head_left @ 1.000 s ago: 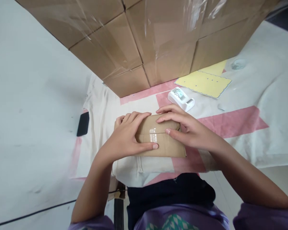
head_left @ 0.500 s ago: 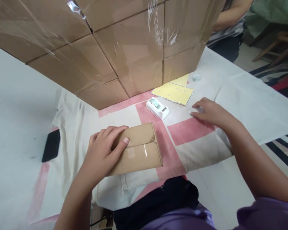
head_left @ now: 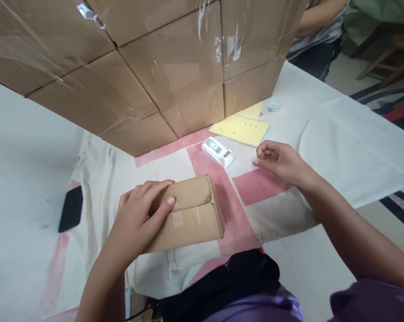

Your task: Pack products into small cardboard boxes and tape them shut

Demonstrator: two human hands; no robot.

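The left hand (head_left: 138,214) holds the cardboard box (head_left: 191,219) by its left end, thumb laid on top; the box rests on the worktop (head_left: 195,165), reaching out rightward from that hand; the right hand (head_left: 284,163) is half curled, fingertips bent in, a small clear piece (head_left: 254,163) by its thumb, though whether it grips that I cannot tell; a white tape dispenser (head_left: 218,153) sits between the hands, slightly beyond them; a yellow card (head_left: 240,129) lies just beyond the right hand; a black phone (head_left: 70,209) lies left of the left.
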